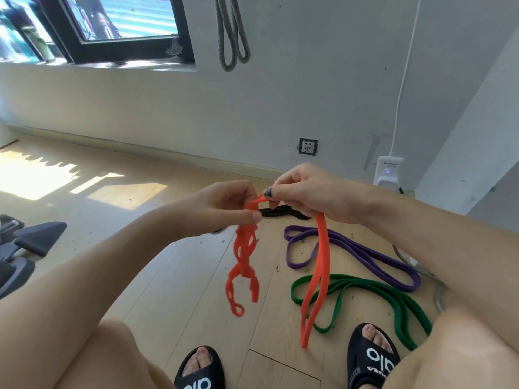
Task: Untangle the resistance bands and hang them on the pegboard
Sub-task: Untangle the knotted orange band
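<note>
Hands pinch flat, twisted orange rubber band.

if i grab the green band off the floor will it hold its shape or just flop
Probably flop: the green flat rubber loop band lies in slack curves on the wooden floor, and the similar orange band droops limply from the right hand. It looks thin, so likely light. Its trailing loops might snag the purple band beside it.

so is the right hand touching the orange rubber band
Touching. The head view shows the right hand with fingers curled round the orange rubber resistance band at its top, the long loop hanging down below the fist.
</note>
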